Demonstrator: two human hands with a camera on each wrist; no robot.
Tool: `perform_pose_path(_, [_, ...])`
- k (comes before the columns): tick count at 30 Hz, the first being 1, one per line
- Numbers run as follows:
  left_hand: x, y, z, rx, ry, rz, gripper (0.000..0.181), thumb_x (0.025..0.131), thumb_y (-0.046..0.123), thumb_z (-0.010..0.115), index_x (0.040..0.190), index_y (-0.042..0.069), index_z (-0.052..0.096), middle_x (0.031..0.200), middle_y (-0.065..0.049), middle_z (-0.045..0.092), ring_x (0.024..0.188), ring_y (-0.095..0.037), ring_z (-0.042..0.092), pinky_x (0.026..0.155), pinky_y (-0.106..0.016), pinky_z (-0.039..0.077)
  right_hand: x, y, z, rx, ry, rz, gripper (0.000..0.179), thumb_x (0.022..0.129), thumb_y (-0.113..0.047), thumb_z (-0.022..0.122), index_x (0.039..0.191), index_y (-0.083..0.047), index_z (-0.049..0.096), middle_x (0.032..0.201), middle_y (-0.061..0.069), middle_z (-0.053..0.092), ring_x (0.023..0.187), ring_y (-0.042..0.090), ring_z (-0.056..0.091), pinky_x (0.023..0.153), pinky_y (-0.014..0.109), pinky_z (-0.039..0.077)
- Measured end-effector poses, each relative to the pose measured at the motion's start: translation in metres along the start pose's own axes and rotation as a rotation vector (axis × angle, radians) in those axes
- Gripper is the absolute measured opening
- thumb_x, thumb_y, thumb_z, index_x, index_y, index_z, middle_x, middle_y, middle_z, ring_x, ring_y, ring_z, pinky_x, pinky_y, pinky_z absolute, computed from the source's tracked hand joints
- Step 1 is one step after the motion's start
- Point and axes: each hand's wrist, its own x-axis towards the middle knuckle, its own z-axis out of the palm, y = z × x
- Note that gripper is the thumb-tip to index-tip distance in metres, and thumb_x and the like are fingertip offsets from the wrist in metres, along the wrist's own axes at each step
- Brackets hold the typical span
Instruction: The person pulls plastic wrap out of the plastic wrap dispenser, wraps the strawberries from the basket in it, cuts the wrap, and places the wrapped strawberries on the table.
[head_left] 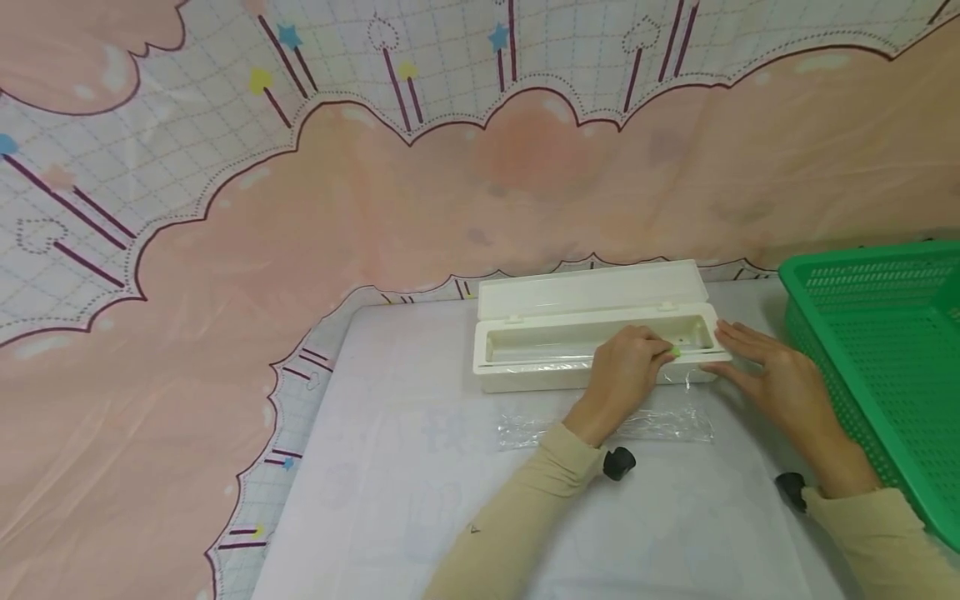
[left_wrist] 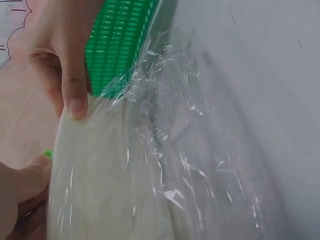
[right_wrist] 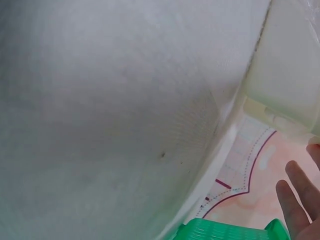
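A person's left hand (head_left: 624,367) pinches a small green piece (head_left: 676,351) at the front edge of an open white box (head_left: 531,382); the right hand (head_left: 787,387) grips the box's right end. Clear film (head_left: 525,428) drapes onto the table (head_left: 390,467).

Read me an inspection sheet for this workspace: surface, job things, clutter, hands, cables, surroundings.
Surface: white tabletop, faint marks showing.
Job's things: white hinged-lid box, open; clear plastic film draped over its front, crumpled ahead of it; small green tab at the box's right part.
Clutter: nothing seen.
Left hand: pinches the tab.
Right hand: grips the box's right end.
Cables: nothing seen.
Surroundings: green perforated basket at the right; cloud-patterned peach and white backdrop behind.
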Motion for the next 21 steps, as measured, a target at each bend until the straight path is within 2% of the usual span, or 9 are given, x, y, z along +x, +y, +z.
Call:
perform_pose_path(11, [-0.001, -0.007, -0.004, -0.015, -0.008, 0.013, 0.019, 0.093, 0.035, 0.068, 0.104, 0.024, 0.079, 0.100, 0.013, 0.073, 0.096, -0.003, 0.065, 0.076, -0.011, 0.051, -0.001, -0.001, -0.001, -0.001, -0.009, 0.032, 0.061, 0.067, -0.011, 0.089, 0.123, -0.003, 0.068, 0.126, 0.022, 0.063, 0.113, 0.047, 0.061, 0.075, 0.060, 0.050])
perform_pose_path(16, [-0.004, -0.010, -0.005, -0.016, 0.000, 0.014, 0.019, 0.094, 0.035, 0.068, 0.104, 0.024, 0.079, 0.100, 0.013, 0.073, 0.096, -0.003, 0.065, 0.076, -0.011, 0.051, -0.001, -0.002, -0.003, -0.001, -0.024, 0.055, 0.060, 0.069, -0.014, 0.088, 0.125, -0.005, 0.067, 0.128, 0.022, 0.062, 0.115, 0.048, 0.060, 0.076, 0.061, 0.049])
perform_pose_path(21, [-0.011, -0.017, -0.009, -0.014, 0.019, 0.006, 0.018, 0.092, 0.034, 0.069, 0.103, 0.024, 0.080, 0.099, 0.013, 0.073, 0.096, -0.003, 0.065, 0.075, -0.012, 0.052, -0.001, -0.001, -0.001, 0.012, 0.003, 0.033, 0.060, 0.066, -0.012, 0.090, 0.121, -0.003, 0.069, 0.125, 0.024, 0.063, 0.113, 0.047, 0.061, 0.080, 0.061, 0.049])
